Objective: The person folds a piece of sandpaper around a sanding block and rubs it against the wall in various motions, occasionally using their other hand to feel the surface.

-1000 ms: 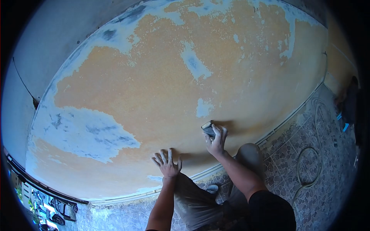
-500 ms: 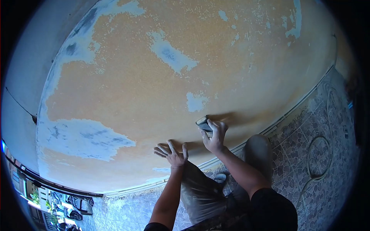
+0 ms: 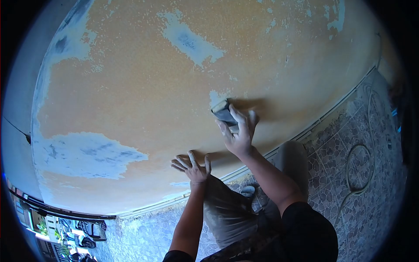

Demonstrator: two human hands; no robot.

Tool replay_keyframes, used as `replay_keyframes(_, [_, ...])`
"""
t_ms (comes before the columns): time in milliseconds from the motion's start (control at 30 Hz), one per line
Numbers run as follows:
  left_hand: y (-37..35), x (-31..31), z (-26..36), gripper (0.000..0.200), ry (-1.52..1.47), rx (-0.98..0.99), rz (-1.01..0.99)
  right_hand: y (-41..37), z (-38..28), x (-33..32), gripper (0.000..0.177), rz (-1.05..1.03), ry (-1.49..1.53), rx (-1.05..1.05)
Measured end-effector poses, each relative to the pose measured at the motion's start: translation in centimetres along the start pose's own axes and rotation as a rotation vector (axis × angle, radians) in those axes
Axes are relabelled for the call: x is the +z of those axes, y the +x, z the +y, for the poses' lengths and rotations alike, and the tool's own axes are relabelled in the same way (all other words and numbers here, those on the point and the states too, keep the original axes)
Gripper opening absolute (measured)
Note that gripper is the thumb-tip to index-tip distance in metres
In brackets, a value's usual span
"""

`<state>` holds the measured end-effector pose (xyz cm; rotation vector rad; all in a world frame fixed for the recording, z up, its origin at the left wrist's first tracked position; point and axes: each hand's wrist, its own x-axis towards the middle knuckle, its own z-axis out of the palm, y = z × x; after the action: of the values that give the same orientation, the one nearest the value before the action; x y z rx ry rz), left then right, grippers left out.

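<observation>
My right hand grips a sanding block wrapped in dark paper. The block lies against the orange-tan wall, at the lower edge of a small pale patch. Dust whitens the fingers of this hand. Lower and to the left, my left hand rests on the wall with its fingers spread, holding nothing. Larger pale patches show on the wall, one left of my left hand and another above the block.
Along the wall's foot runs a pale baseboard, with stone-patterned floor tiles beyond it. A looped hose lies on the floor at right. My bent knee is close to the wall. Parked motorbikes appear at lower left.
My right hand has moved the sanding block up and slightly left along the wall, onto the edge of the small pale patch. My left hand stays spread on the wall. The view has shifted slightly.
</observation>
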<state>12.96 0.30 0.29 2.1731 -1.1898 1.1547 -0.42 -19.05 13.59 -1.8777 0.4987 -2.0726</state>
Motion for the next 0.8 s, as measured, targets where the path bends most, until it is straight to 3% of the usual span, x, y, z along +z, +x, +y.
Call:
replay_keyframes(100, [0.0, -0.1, 0.1, 0.096, 0.004, 0.002, -0.007, 4.2, -1.3, 0.4, 0.059, -0.005, 0.015, -0.041])
replay_keyframes(267, [-0.3, -0.1, -0.5, 0.094, -0.003, 0.045, -0.011, -3.6, 2.0, -0.2, 0.059, -0.017, -0.027, -0.038])
replay_keyframes(367, [-0.2, -0.2, -0.3, 0.095, -0.015, 0.032, -0.013, -4.0, 2.3, -0.6, 0.059, -0.040, -0.052, -0.039])
replay_keyframes(433, [-0.2, 0.0, -0.2, 0.091, -0.016, 0.024, -0.011, -0.3, 0.2, 0.1, 0.058, 0.024, 0.031, 0.030])
replay_keyframes(567, [-0.5, 0.1, -0.4, 0.089, -0.019, 0.021, 0.008, 6.7, -1.3, 0.5, 0.060, 0.014, 0.043, -0.094])
replay_keyframes(800, [-0.3, 0.2, -0.5, 0.096, -0.010, 0.060, 0.031, -5.3, 4.0, 0.3, 0.058, 0.050, 0.009, -0.028])
